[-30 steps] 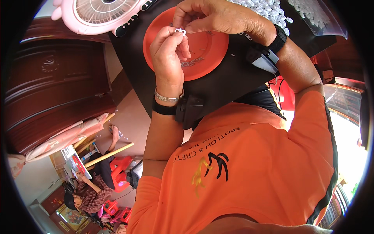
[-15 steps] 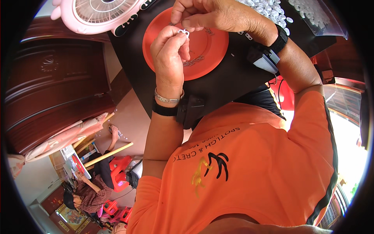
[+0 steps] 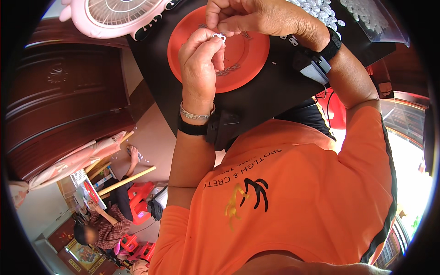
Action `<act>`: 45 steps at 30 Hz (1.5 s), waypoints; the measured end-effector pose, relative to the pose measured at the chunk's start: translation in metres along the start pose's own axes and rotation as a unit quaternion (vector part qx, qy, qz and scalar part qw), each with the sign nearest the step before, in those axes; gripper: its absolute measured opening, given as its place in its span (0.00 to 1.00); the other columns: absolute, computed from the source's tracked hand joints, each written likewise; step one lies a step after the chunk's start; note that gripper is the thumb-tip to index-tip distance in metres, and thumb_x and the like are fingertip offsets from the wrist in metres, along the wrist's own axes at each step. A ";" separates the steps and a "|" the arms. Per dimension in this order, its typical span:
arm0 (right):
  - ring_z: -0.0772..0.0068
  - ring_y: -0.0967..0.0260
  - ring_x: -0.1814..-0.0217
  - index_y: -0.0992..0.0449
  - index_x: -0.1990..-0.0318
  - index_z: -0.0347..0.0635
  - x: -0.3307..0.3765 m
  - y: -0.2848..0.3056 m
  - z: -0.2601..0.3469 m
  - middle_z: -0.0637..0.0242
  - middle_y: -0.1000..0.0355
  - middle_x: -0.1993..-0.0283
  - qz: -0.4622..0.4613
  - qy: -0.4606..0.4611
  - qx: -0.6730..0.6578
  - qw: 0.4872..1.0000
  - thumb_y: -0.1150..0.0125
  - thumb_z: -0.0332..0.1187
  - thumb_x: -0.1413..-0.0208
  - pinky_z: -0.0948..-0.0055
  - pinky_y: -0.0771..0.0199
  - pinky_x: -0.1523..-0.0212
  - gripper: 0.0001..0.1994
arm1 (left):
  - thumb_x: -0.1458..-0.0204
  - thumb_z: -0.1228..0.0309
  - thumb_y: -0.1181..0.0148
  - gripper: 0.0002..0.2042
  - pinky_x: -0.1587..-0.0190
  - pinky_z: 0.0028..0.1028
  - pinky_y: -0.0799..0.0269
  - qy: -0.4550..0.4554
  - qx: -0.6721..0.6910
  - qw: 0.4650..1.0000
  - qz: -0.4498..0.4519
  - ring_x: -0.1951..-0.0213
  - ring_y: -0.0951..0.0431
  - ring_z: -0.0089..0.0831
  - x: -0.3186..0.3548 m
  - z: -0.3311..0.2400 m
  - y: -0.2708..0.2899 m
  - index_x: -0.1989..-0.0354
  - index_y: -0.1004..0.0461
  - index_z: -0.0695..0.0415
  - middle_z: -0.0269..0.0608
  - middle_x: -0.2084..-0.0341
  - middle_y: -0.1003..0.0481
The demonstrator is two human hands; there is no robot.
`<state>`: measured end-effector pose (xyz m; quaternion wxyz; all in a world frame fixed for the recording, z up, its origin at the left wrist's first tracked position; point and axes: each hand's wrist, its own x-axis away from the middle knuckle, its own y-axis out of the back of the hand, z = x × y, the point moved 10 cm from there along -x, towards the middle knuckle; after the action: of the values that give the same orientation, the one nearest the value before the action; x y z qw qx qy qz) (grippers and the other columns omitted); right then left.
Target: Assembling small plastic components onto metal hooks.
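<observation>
My left hand (image 3: 200,68) is closed, its thumb and forefinger pinching a small white plastic piece (image 3: 220,36) with rounded loops. Close beside it, my right hand (image 3: 256,17) has its thumb and fingertips drawn together at the piece; whatever they grip is too small to make out. Both hands are over a round orange-red plate (image 3: 250,59) on a black table (image 3: 160,87). Small thin metal parts (image 3: 228,70) lie in groups on the plate. Past my right wrist, many white plastic pieces (image 3: 321,13) are heaped, with a few loose ones (image 3: 293,41) near the plate.
A pink fan (image 3: 130,32) stands at the table's far left. At the far right is a clear plastic bin (image 3: 389,32) with more pale pieces. Lower left, another person (image 3: 110,229) sits by red stools (image 3: 141,201) and a small work table (image 3: 91,195).
Both hands have shifted very slightly to the right, still together at the white piece. The seated person's head has turned.
</observation>
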<state>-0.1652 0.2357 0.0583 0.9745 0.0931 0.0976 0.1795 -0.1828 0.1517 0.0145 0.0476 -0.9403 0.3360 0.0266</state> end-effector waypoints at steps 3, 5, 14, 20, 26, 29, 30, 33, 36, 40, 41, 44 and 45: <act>0.81 0.35 0.64 0.30 0.60 0.35 0.000 0.000 0.001 0.70 0.30 0.66 -0.002 0.008 0.002 1.000 0.47 0.21 0.44 0.80 0.34 0.62 0.06 | 0.48 0.71 0.52 0.08 0.79 0.19 0.45 -0.003 -0.002 1.000 0.004 0.82 0.38 0.19 0.000 0.000 -0.001 0.74 0.31 0.61 0.32 0.85 0.35; 0.81 0.35 0.64 0.30 0.60 0.35 0.000 0.000 0.002 0.70 0.30 0.66 0.002 0.014 0.001 1.000 0.47 0.21 0.45 0.80 0.34 0.62 0.06 | 0.48 0.71 0.52 0.08 0.78 0.18 0.45 0.003 -0.011 1.000 -0.004 0.82 0.37 0.19 0.001 0.001 -0.001 0.74 0.31 0.61 0.31 0.84 0.35; 0.80 0.34 0.64 0.30 0.62 0.35 0.007 -0.003 0.014 0.68 0.30 0.67 0.003 0.027 0.016 1.000 0.47 0.19 0.46 0.79 0.33 0.61 0.05 | 0.47 0.71 0.49 0.07 0.79 0.17 0.45 -0.010 -0.023 1.000 -0.007 0.82 0.39 0.16 0.006 -0.002 -0.011 0.75 0.32 0.60 0.30 0.84 0.35; 0.78 0.34 0.63 0.30 0.63 0.35 0.011 -0.009 0.037 0.67 0.29 0.66 -0.011 0.087 0.183 0.979 0.46 0.19 0.48 0.78 0.33 0.61 0.06 | 0.46 0.71 0.49 0.07 0.79 0.17 0.45 -0.025 -0.009 1.000 -0.016 0.82 0.38 0.16 0.010 -0.005 -0.010 0.72 0.30 0.62 0.30 0.83 0.35; 0.78 0.32 0.69 0.28 0.62 0.33 0.007 0.045 0.016 0.65 0.27 0.71 -0.166 0.048 0.115 0.978 0.45 0.27 0.43 0.75 0.31 0.66 0.06 | 0.46 0.73 0.51 0.07 0.80 0.17 0.45 -0.037 0.038 0.996 -0.065 0.83 0.39 0.16 0.004 -0.005 0.008 0.75 0.32 0.61 0.31 0.85 0.35; 0.59 0.27 0.71 0.24 0.68 0.37 0.023 0.089 0.027 0.55 0.26 0.73 -0.303 0.059 0.374 0.875 0.43 0.32 0.48 0.66 0.29 0.69 0.07 | 0.46 0.74 0.52 0.07 0.80 0.18 0.44 -0.043 0.061 0.994 -0.074 0.83 0.38 0.18 0.004 -0.006 0.012 0.76 0.33 0.60 0.32 0.85 0.34; 0.54 0.27 0.69 0.23 0.69 0.39 0.026 0.098 0.023 0.54 0.25 0.72 -0.309 0.033 0.421 0.852 0.43 0.33 0.50 0.63 0.28 0.67 0.07 | 0.47 0.74 0.52 0.07 0.80 0.19 0.44 -0.038 0.061 0.995 -0.075 0.84 0.38 0.18 0.003 -0.005 0.011 0.76 0.33 0.60 0.32 0.85 0.34; 0.51 0.27 0.66 0.22 0.71 0.43 0.018 0.092 0.006 0.55 0.25 0.72 -0.220 -0.004 0.564 0.796 0.46 0.35 0.53 0.57 0.28 0.64 0.08 | 0.48 0.73 0.51 0.09 0.80 0.19 0.43 0.050 -0.026 0.998 -0.032 0.83 0.36 0.18 0.004 0.012 0.004 0.79 0.34 0.59 0.33 0.85 0.34; 0.51 0.27 0.65 0.21 0.71 0.45 0.016 0.088 -0.011 0.56 0.25 0.71 -0.173 -0.075 0.562 0.806 0.45 0.33 0.56 0.58 0.28 0.65 0.07 | 0.48 0.72 0.50 0.09 0.78 0.20 0.37 0.124 -0.095 0.988 0.018 0.82 0.34 0.20 0.006 0.029 -0.013 0.79 0.32 0.61 0.34 0.84 0.32; 0.51 0.28 0.62 0.22 0.72 0.44 0.012 0.079 -0.029 0.55 0.25 0.69 -0.125 -0.071 0.559 0.817 0.45 0.31 0.58 0.58 0.29 0.64 0.07 | 0.48 0.71 0.50 0.09 0.77 0.21 0.35 0.121 -0.119 0.984 0.054 0.81 0.32 0.21 0.011 0.030 -0.019 0.77 0.32 0.62 0.35 0.84 0.31; 0.50 0.28 0.65 0.22 0.72 0.42 0.018 0.070 -0.014 0.53 0.26 0.71 -0.148 -0.009 0.591 0.793 0.45 0.30 0.58 0.57 0.29 0.65 0.07 | 0.48 0.71 0.50 0.09 0.77 0.21 0.35 0.120 -0.119 0.984 0.056 0.81 0.32 0.21 0.011 0.027 -0.021 0.77 0.32 0.62 0.35 0.84 0.31; 0.49 0.28 0.67 0.22 0.74 0.41 0.005 0.088 -0.049 0.52 0.26 0.72 -0.117 -0.078 0.597 0.790 0.45 0.30 0.58 0.57 0.28 0.68 0.07 | 0.47 0.70 0.50 0.10 0.76 0.21 0.35 0.153 -0.145 0.971 0.115 0.81 0.32 0.20 0.018 0.030 -0.034 0.77 0.32 0.62 0.35 0.84 0.31; 0.49 0.28 0.67 0.22 0.74 0.41 0.005 0.089 -0.053 0.52 0.26 0.72 -0.117 -0.078 0.597 0.789 0.45 0.30 0.58 0.57 0.28 0.68 0.07 | 0.47 0.70 0.50 0.10 0.76 0.21 0.35 0.153 -0.145 0.971 0.115 0.81 0.32 0.20 0.017 0.030 -0.034 0.77 0.32 0.62 0.35 0.84 0.31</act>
<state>-0.2024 0.3272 0.0263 0.7423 0.6583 0.1191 -0.0381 -0.1481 0.1705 -0.0140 -0.1446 -0.8853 0.4374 -0.0636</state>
